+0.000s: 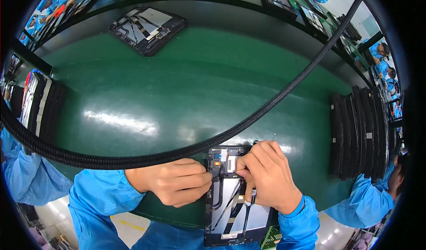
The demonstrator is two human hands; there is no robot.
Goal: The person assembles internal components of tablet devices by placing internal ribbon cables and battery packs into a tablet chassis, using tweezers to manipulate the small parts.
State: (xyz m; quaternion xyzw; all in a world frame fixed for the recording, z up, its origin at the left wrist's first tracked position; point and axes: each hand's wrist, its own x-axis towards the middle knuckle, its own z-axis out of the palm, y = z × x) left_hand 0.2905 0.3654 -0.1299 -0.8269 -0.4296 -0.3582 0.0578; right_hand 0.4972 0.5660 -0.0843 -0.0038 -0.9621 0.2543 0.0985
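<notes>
Our bare left hand [177, 183], fingers curled together, probably steadies the open, black-framed rectangular tablet [227, 188] while our bare right hand's [271, 177] fingers pinch something we cannot identify.

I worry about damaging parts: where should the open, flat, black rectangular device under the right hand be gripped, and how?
Probably by the black outer frame on both long sides, from left and right: the flat device lies open, exposing black cables and a silvery panel.
</notes>
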